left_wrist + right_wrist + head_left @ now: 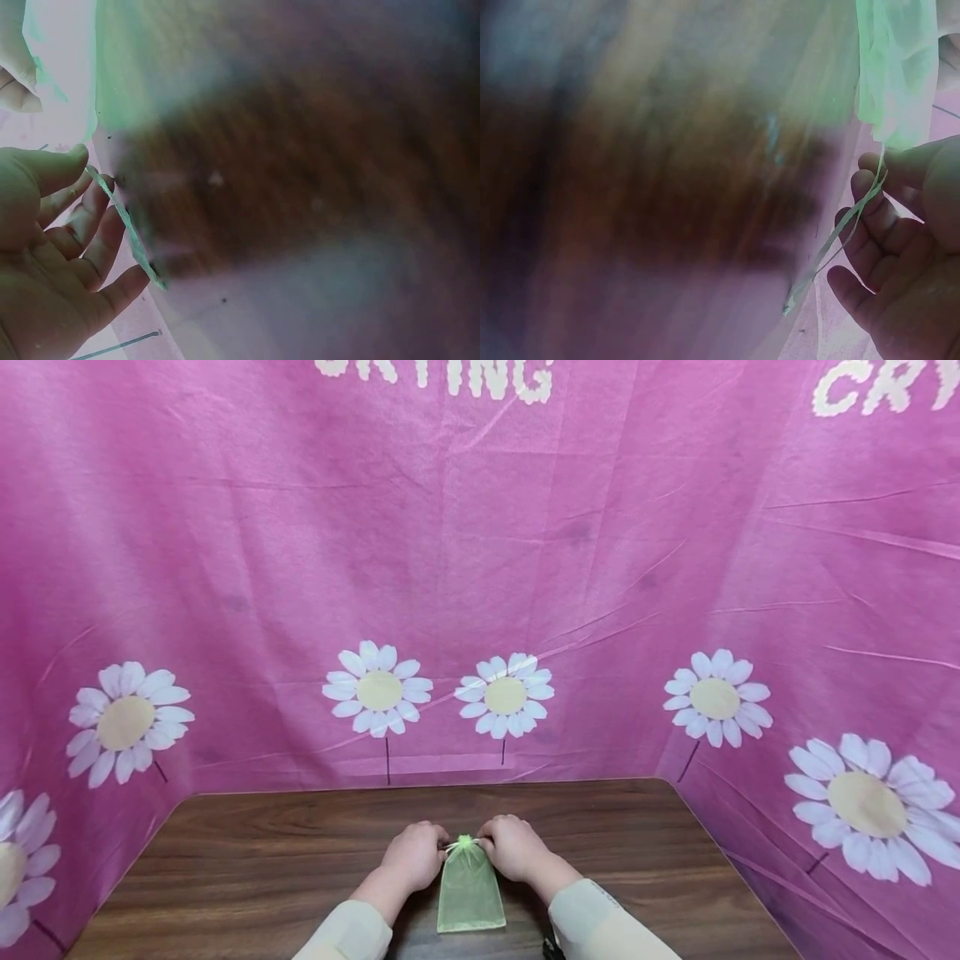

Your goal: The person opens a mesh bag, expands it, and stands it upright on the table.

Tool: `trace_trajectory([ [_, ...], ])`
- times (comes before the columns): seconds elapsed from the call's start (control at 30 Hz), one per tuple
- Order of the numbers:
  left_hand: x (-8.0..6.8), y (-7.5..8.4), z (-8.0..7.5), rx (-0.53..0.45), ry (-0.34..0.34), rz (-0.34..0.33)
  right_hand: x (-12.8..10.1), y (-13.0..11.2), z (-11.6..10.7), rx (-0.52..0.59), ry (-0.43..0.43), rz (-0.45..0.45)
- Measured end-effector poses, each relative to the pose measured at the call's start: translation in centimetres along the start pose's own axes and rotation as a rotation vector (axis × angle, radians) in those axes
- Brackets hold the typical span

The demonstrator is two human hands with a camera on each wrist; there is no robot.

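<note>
A small sheer green drawstring bag point(470, 893) lies flat on the dark wooden table point(262, 860), its gathered neck pointing away from me. My left hand point(415, 855) pinches the pale ribbon point(124, 221) on the left of the neck, the strand running between thumb and curled fingers point(90, 225). My right hand point(512, 847) pinches the ribbon point(840, 232) on the right side, with the bag's green fabric point(896, 71) just above it. Both hands sit close against the neck of the bag.
A pink cloth with white daisies point(378, 689) hangs behind and on both sides, closing in the table. The table's back edge point(420, 787) lies just beyond the hands. A small dark object point(552, 948) shows at the near edge by my right sleeve.
</note>
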State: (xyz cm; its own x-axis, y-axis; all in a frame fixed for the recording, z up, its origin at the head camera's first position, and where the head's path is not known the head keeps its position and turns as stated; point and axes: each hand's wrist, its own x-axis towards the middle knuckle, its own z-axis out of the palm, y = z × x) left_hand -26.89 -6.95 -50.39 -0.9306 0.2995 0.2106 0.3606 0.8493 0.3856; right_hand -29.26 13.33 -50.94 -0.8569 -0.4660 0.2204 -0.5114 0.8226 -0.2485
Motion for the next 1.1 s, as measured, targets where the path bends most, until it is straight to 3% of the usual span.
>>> trace_trajectory([
  [0.33, 0.12, 0.49, 0.11, 0.072, 0.023, -0.001, -0.45, -0.02, -0.5, 0.011, 0.022, -0.017],
  [0.47, -0.09, 0.85, 0.43, 0.079, 0.003, -0.003, -0.78, -0.05, -0.58, 0.036, 0.003, -0.01],
  [0.7, 0.0, 0.77, 0.95, 0.016, 0.023, -0.035, -0.84, 0.01, -0.43, 0.061, 0.02, -0.016],
  [0.9, -0.06, 0.32, 0.47, -0.06, 0.023, -0.078, -0.5, -0.29, -0.52, 0.085, 0.021, -0.008],
  [1.1, -0.03, 0.24, 0.06, -0.107, 0.021, -0.074, -0.53, -0.37, -0.76, 0.12, 0.033, 0.001],
])
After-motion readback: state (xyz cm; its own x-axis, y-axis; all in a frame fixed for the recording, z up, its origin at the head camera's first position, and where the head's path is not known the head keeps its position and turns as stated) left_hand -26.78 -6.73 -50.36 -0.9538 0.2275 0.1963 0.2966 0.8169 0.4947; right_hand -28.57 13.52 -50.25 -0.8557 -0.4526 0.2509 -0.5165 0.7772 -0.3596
